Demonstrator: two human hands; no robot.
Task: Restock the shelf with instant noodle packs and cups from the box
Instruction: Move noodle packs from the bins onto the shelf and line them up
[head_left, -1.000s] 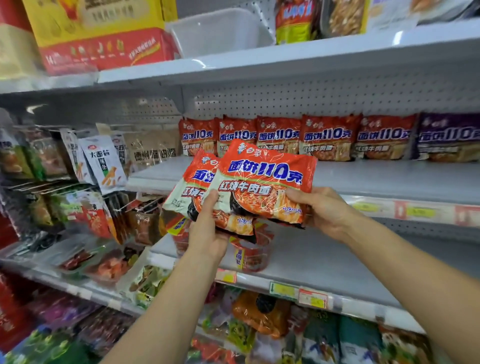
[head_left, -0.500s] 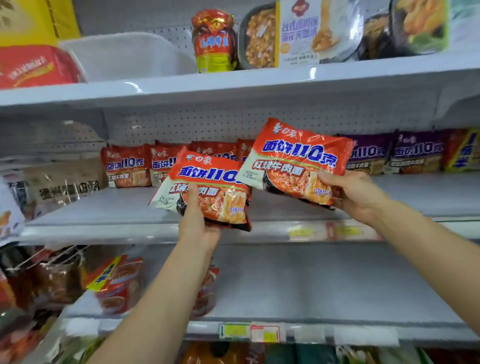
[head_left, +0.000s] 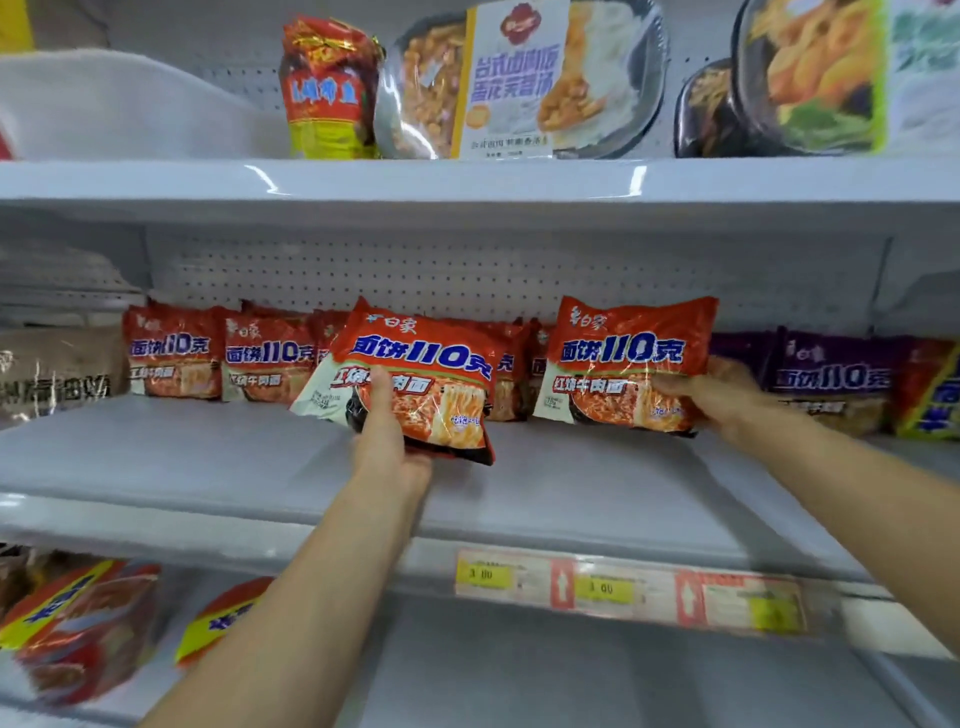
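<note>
My left hand (head_left: 387, 447) grips a red noodle pack (head_left: 415, 384) from below, thumb pressed flat up its front and the other fingers curled out of sight behind it, so the pack stands tilted a little to the left above the middle shelf (head_left: 218, 467). My right hand (head_left: 727, 395) pinches a second red noodle pack (head_left: 623, 358) at its lower right corner, fingers laid across the front and the thumb hidden behind; whether its bottom edge touches the shelf or hangs just over it I cannot tell from here. Both packs sit in front of the row of matching red packs (head_left: 218, 358) that leans against the pegboard back wall (head_left: 415, 270), the left one covering the middle of that row. Just right of my right hand stand purple noodle packs (head_left: 831, 374). On the shelf above are a red and yellow bag (head_left: 327, 88) and a tray meal with a white sleeve (head_left: 514, 78). A strip of yellow price tags (head_left: 602, 587) runs along the middle shelf's front edge, and blurred red and yellow packs (head_left: 78, 623) lie on the shelf below at the left.
</note>
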